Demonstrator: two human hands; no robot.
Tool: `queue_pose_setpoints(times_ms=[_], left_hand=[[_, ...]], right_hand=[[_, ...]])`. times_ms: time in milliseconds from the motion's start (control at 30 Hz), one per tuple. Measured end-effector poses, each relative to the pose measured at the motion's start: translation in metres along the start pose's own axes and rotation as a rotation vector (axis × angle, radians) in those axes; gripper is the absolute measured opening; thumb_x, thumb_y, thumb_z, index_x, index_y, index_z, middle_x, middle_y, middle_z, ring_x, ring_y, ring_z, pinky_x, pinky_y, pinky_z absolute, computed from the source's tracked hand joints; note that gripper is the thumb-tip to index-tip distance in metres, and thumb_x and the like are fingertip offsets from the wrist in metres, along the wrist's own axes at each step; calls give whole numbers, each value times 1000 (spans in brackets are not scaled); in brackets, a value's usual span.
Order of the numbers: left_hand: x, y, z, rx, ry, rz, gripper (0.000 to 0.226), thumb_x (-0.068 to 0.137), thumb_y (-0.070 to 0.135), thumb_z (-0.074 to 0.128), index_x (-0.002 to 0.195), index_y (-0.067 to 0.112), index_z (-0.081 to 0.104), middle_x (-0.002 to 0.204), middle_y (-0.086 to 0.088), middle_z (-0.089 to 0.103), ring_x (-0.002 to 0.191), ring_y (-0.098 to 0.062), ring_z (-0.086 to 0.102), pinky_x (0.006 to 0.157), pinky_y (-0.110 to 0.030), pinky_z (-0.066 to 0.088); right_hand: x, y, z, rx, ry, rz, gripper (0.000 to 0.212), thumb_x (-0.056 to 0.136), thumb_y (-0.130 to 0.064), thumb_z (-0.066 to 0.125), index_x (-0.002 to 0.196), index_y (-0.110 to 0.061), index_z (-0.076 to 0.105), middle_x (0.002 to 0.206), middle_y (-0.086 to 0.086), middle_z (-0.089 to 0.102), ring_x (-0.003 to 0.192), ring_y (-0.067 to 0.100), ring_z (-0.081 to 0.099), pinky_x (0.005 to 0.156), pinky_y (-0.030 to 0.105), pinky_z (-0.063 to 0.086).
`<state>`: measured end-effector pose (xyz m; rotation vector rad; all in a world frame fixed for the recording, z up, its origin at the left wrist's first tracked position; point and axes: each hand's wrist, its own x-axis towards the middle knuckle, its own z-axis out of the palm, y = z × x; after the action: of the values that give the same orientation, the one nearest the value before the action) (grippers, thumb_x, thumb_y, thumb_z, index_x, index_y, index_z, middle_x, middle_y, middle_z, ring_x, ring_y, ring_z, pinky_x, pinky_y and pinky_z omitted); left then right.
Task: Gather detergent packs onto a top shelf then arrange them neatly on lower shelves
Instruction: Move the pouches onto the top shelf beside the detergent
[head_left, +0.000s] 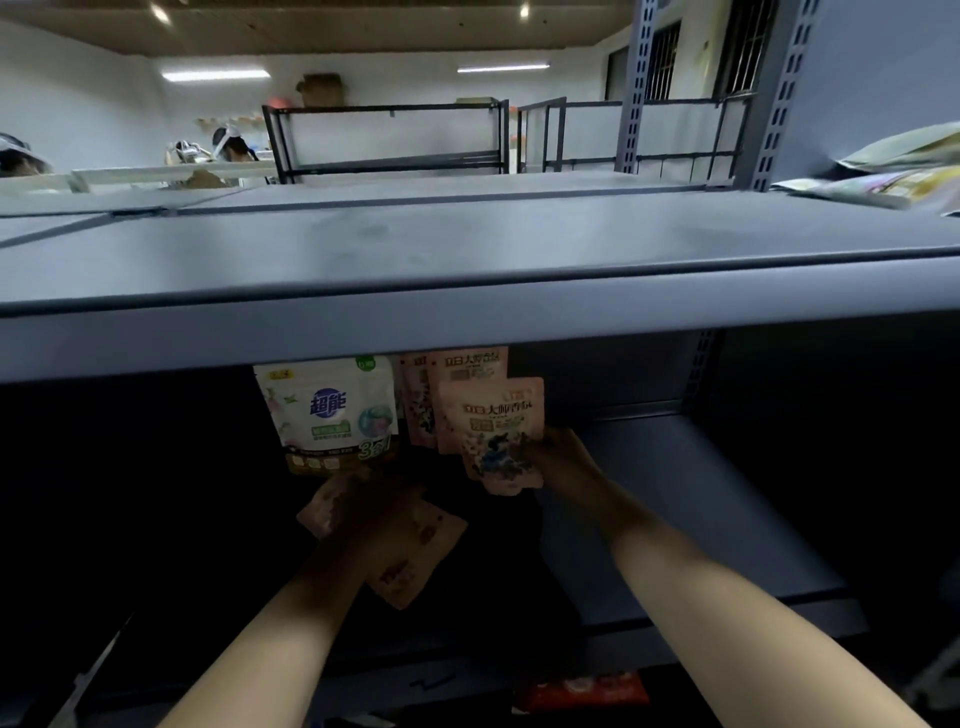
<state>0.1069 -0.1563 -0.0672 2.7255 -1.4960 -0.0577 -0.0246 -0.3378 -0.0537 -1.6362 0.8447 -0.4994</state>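
Head view: right hand pinches a pink pack upright, left hand grips more; neighbours at 11 o'clock could topple if nudged.

the top shelf has a front lip that hides the tops of the white pack and the pink packs standing under it. below the white pack, the left hand is lost in dark shadow, so you cannot tell how its fingers lie. the flat pink packs by that hand are dim and partly covered by it. at the right end of the top shelf, a pile of packs is blurry and cut off by the picture's edge. a red thing low down under the packs is too blurry to tell.
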Motion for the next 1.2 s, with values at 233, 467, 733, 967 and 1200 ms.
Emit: queue_pose_setpoints(times_ms=[233,467,733,967,1200], left_hand=[[-2,5,-14,357,8,20,64,89,37,53,146,19,30,156,-7,15,142,-28,15,112,-46,8],[-26,44,-32,270,239,-39,50,91,29,45,141,28,37,147,3,37,136,-17,31,111,-40,15],[-68,119,-44,-144,561,-224,41,93,22,48,133,13,47,119,-14,60,106,-32,58,82,-35,47],[-111,176,-64,-370,781,-119,28,85,5,58,110,-7,58,79,-25,66,63,-41,64,51,-43,52],[-148,223,-80,-403,1057,74,10,91,20,48,85,12,47,57,-3,59,41,-21,55,35,-23,38]], right_hand=[[-10,1,-37,-57,-39,-80,27,87,-2,59,114,-2,63,113,17,66,104,29,63,94,46,50],[-36,7,-81,-84,9,-139,25,91,-7,53,115,-13,61,107,2,65,103,19,61,80,23,47],[-74,10,-128,4,65,-244,24,93,-7,53,115,-16,61,104,-5,66,91,8,63,63,10,47],[-118,4,-153,205,169,-300,24,95,-12,52,106,-32,59,100,-16,66,92,1,63,68,12,53],[-190,4,-190,98,397,-449,29,90,-4,47,104,-28,56,91,-21,62,81,-16,58,62,2,44]])
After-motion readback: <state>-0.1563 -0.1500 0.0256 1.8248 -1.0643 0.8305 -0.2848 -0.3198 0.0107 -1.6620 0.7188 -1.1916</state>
